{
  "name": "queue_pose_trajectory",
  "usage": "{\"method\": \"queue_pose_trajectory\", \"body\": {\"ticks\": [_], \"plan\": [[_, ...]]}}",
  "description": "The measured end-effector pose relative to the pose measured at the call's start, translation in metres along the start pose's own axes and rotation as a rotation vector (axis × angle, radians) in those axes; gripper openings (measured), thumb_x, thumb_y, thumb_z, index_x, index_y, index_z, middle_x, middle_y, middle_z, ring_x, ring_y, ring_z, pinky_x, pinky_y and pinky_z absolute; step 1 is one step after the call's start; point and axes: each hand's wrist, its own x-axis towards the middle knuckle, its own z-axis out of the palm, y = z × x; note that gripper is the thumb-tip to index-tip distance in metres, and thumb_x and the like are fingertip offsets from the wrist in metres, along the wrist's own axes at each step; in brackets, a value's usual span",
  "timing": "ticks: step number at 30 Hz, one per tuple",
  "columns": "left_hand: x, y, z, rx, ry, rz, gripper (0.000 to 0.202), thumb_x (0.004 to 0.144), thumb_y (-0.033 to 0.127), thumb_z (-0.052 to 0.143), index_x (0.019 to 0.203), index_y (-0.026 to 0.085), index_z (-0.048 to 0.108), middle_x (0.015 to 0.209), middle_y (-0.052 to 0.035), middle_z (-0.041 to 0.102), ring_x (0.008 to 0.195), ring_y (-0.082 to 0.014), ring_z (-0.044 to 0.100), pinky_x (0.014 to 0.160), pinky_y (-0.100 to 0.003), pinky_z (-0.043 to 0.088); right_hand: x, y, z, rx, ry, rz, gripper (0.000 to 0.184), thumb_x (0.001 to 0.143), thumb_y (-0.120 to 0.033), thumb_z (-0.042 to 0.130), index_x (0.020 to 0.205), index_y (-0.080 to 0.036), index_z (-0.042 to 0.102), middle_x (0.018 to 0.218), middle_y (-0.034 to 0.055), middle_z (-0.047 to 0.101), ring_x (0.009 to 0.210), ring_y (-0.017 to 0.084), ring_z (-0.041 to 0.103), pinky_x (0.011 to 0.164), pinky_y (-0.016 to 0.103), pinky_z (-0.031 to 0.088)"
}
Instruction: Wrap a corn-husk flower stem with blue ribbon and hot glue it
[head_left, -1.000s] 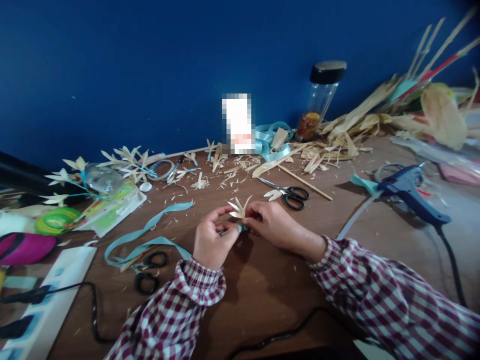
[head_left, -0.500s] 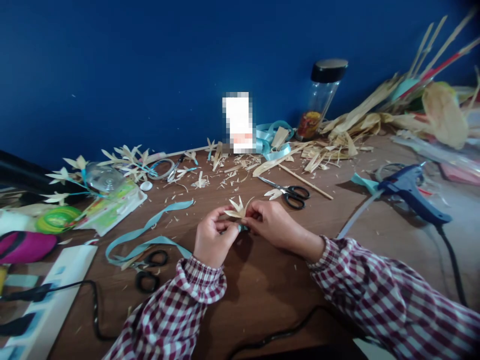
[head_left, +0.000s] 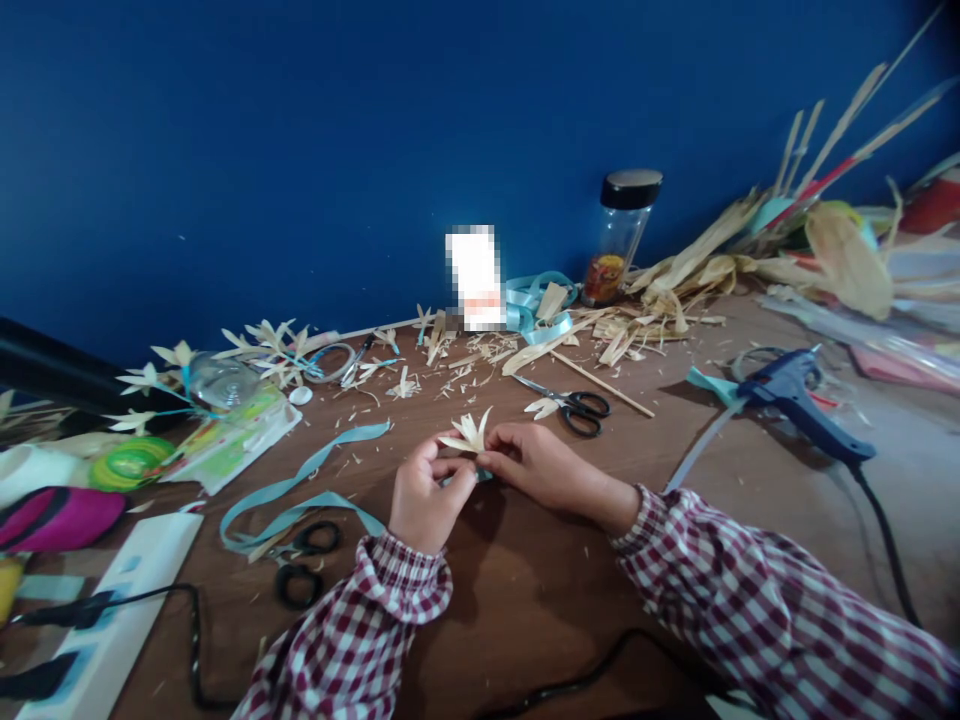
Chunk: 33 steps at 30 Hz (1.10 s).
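Between my hands is a small pale corn-husk flower (head_left: 469, 434) with pointed petals facing up. My left hand (head_left: 427, 495) pinches its base between thumb and fingers. From the other side, my right hand (head_left: 536, 465) has its thumb and fingers closed at the flower's base. A bit of light-blue ribbon (head_left: 485, 476) shows under the fingertips; most of it is hidden. Just beyond my right hand lie black-handled scissors (head_left: 583, 408) beside a loose husk piece. A second pair of scissors (head_left: 304, 565) rests left of my left hand, with a long blue ribbon (head_left: 285, 482) by it.
On the right lies a blue glue gun (head_left: 806, 395) with its cord. Husk scraps (head_left: 480, 360) and a thin stick (head_left: 607, 385) litter the back. A jar (head_left: 619, 240) stands by the wall. At left are finished flowers (head_left: 274, 335) and a power strip (head_left: 142, 600).
The camera view has tilted up slightly, so the things on the table sit lower. Both hands stay at the flower, which has turned a little between the fingers.
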Motion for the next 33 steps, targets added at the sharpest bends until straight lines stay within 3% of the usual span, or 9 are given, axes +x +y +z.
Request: {"method": "queue_pose_trajectory", "body": {"ticks": [5,10,14,19,21,24,30,33], "plan": [[-0.002,0.005,0.003,-0.025,0.009,-0.051,0.045,0.067,0.024,0.066,0.109,0.012,0.057,0.073,-0.0042,0.074,0.074,-0.0204,0.069,0.073,-0.029,0.052,0.001,-0.001,-0.005,0.044,-0.077,-0.012,0.024,0.088,-0.031,0.053,0.075,-0.014,0.063,0.065,-0.0014,0.059,0.061,0.011,0.05,0.055,0.021,0.034],[-0.001,0.006,0.006,-0.107,0.003,-0.057,0.041,0.062,0.022,0.067,0.101,0.012,0.059,0.082,-0.0059,0.073,0.072,-0.0186,0.069,0.069,-0.027,0.053,0.001,0.0,-0.01,0.167,-0.169,-0.028,0.021,0.087,-0.026,0.053,0.073,-0.014,0.063,0.062,-0.0042,0.054,0.06,0.009,0.047,0.056,0.02,0.034],[0.0,0.006,0.003,-0.067,-0.001,-0.043,0.041,0.063,0.023,0.068,0.101,0.012,0.06,0.066,0.0003,0.068,0.063,-0.0157,0.065,0.065,-0.024,0.05,0.001,0.001,-0.011,0.207,-0.156,0.021,0.022,0.086,-0.027,0.055,0.07,-0.014,0.062,0.059,-0.0044,0.053,0.056,0.009,0.046,0.053,0.02,0.034],[0.003,0.009,-0.009,0.087,-0.222,-0.022,0.023,0.073,0.032,0.063,0.086,0.015,0.071,0.061,0.0008,0.065,0.06,-0.0145,0.059,0.057,-0.022,0.043,0.002,0.001,-0.012,0.242,-0.154,0.103,0.025,0.086,-0.029,0.055,0.067,-0.014,0.059,0.055,-0.0035,0.053,0.052,0.009,0.047,0.05,0.019,0.034],[0.004,0.009,-0.014,0.167,-0.275,-0.026,0.026,0.077,0.039,0.059,0.077,0.017,0.073,0.06,0.0005,0.066,0.06,-0.0149,0.058,0.057,-0.023,0.041,0.002,0.001,-0.012,0.255,-0.168,0.115,0.024,0.086,-0.029,0.054,0.068,-0.014,0.06,0.055,-0.0036,0.052,0.051,0.008,0.047,0.05,0.019,0.035],[0.006,0.008,-0.02,0.229,-0.262,-0.034,0.029,0.075,0.043,0.06,0.071,0.018,0.074,0.059,0.0,0.067,0.058,-0.0158,0.056,0.056,-0.024,0.04,0.001,0.001,-0.012,0.243,-0.178,0.117,0.022,0.086,-0.028,0.053,0.07,-0.014,0.061,0.056,-0.0035,0.053,0.051,0.008,0.047,0.05,0.019,0.036],[0.007,0.007,-0.02,0.142,-0.25,-0.073,0.028,0.07,0.043,0.065,0.075,0.016,0.075,0.066,-0.0035,0.071,0.061,-0.0166,0.059,0.057,-0.025,0.042,0.003,0.003,-0.011,0.26,-0.155,0.137,0.021,0.085,-0.029,0.053,0.072,-0.014,0.061,0.059,-0.0034,0.053,0.053,0.009,0.049,0.05,0.018,0.038],[0.006,0.006,-0.017,0.138,-0.211,-0.061,0.027,0.071,0.042,0.063,0.069,0.018,0.073,0.059,-0.001,0.067,0.056,-0.0139,0.055,0.054,-0.023,0.04,0.004,0.002,-0.011,0.237,-0.161,0.145,0.023,0.085,-0.03,0.054,0.068,-0.014,0.059,0.057,-0.0034,0.052,0.052,0.009,0.049,0.049,0.018,0.038]]}}
